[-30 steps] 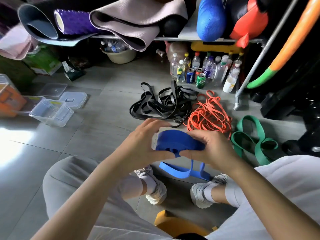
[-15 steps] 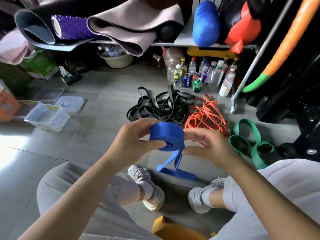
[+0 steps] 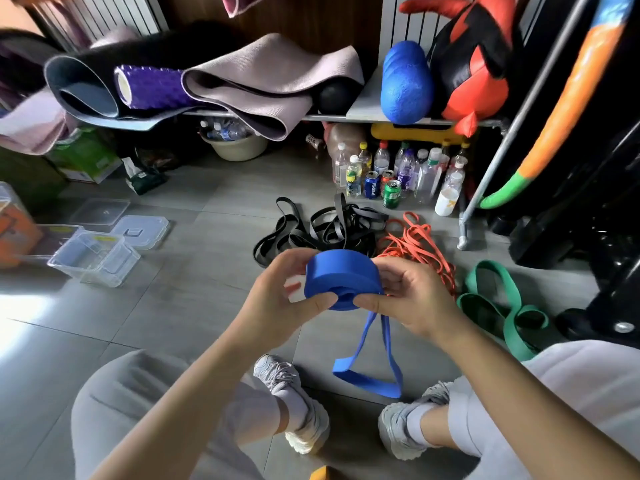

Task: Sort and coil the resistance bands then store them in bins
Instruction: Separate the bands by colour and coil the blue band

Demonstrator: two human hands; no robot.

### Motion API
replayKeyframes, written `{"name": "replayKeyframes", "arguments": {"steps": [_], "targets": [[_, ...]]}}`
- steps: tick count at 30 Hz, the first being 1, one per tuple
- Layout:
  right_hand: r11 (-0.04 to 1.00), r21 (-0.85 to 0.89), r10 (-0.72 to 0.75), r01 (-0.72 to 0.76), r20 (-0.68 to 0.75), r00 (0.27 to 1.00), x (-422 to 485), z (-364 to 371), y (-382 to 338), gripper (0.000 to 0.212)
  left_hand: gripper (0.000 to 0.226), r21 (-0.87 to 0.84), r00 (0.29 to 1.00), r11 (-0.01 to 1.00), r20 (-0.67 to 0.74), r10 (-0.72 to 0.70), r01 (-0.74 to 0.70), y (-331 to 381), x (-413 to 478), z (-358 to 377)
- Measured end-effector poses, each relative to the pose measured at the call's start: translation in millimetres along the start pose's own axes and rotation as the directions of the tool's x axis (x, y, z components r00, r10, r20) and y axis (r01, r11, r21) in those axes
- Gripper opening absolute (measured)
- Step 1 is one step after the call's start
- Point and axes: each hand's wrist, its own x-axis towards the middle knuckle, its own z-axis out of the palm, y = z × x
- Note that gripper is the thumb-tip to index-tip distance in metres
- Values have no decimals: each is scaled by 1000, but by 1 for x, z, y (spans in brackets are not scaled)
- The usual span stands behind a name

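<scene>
Between my knees, my left hand (image 3: 277, 299) and right hand (image 3: 410, 299) pinched the blue resistance band (image 3: 341, 277), mostly coiled, its tail apparently reaching the floor. Next: wind that in, then carry it to the clear bins (image 3: 93, 258) at left.

I see a grey tiled floor (image 3: 194, 306) carrying a tangle of flat black rubber bands (image 3: 322, 230), a heap of thin orange rubber bands (image 3: 415, 244) touching its right side, and a wide green rubber band (image 3: 498, 306) further right. To the left stand clear plastic bins (image 3: 97, 258) beside their lids (image 3: 140, 230); plastic bottles and drink cans (image 3: 391, 174) cluster behind the bands.
</scene>
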Motion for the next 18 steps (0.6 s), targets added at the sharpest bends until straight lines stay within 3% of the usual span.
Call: {"name": "replayKeyframes", "arguments": {"steps": [1, 3, 5, 8, 11, 14, 18], "targets": [[997, -79, 10, -8, 29, 1000, 0, -3, 0, 40, 47, 204, 997, 976, 19, 75, -78, 4, 2, -3], [978, -209, 12, 6, 85, 996, 3, -7, -4, 40, 51, 441, 973, 869, 150, 175, -225, 12, 7, -6], [955, -293, -5, 37, 109, 994, 8, -7, -9, 38, 51, 567, 952, 770, 246, 183, -294, 20, 16, -3], [921, -384, -25, 65, 108, 994, 17, -8, -18, 35, 43, 655, 965, 712, 222, 138, -253, 31, 30, -2], [933, -353, -29, 63, 102, 994, 29, -13, -25, 36, 36, 588, 982, 789, 150, 114, -181, 30, 42, -7], [954, -295, -5, 47, 140, 990, 48, -23, -33, 45, 34, 387, 995, 917, 22, 92, -93, 29, 53, -14], [980, -200, 27, 12, 193, 981, 79, -38, -33, 49, 41, 116, 993, 993, -107, 47, -34, 28, 74, -23]]}}
